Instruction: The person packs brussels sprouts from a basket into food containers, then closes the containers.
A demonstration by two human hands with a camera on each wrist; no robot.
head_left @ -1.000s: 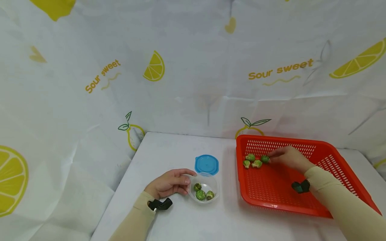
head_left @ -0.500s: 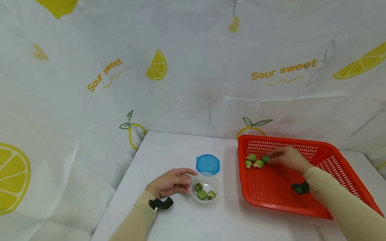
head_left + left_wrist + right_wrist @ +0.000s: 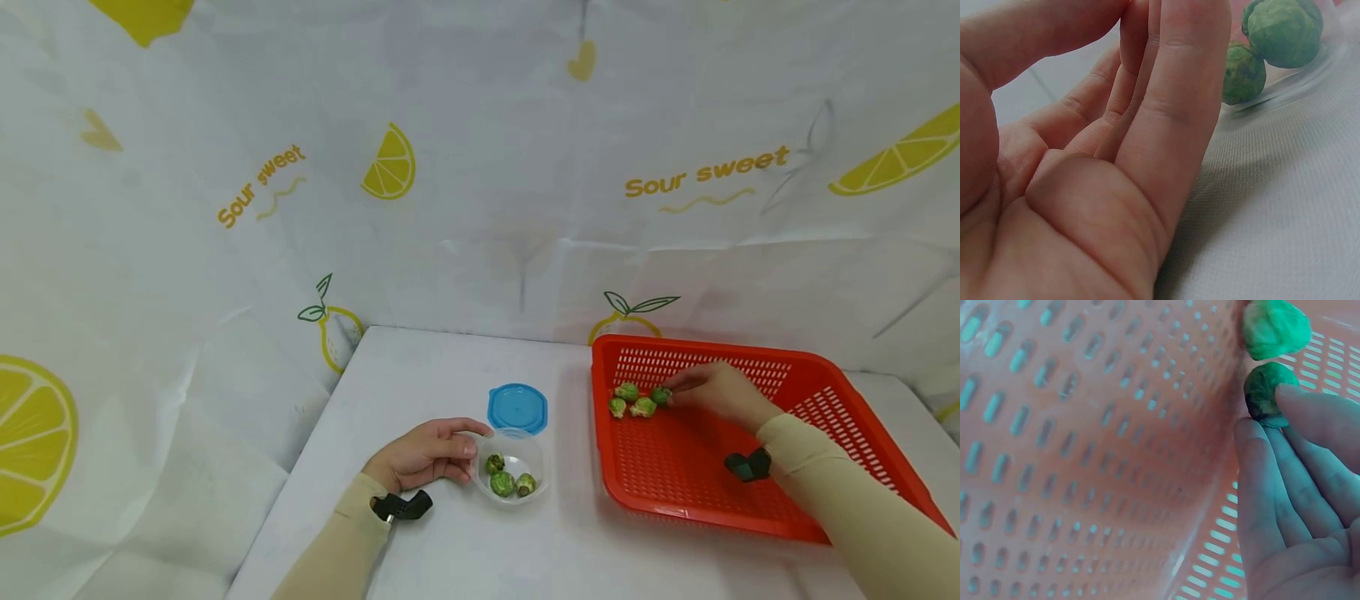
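Note:
My left hand (image 3: 427, 454) holds the left side of a small clear plastic container (image 3: 537, 454), thumb at its rim. Inside lie three Brussels sprouts (image 3: 502, 483); two sprouts (image 3: 1285, 31) show through its wall in the left wrist view. Over at the red basket (image 3: 675, 510), my right hand (image 3: 716, 392) reaches in and pinches a dark green Brussels sprout (image 3: 1263, 394) between thumb and fingers. That sprout is close to three other Brussels sprouts (image 3: 642, 407) in the basket's back left corner. A paler sprout (image 3: 1275, 328) appears just beyond it in the right wrist view.
A blue lid (image 3: 517, 407) lies on the white table (image 3: 442, 375) right behind the container. The basket's slotted walls rise around my right hand. Behind the table hangs a white cloth (image 3: 480, 208) printed with lemons.
The head view has shifted very slightly. Both hands stay in about the same places, the left at the container and the right at the sprout.

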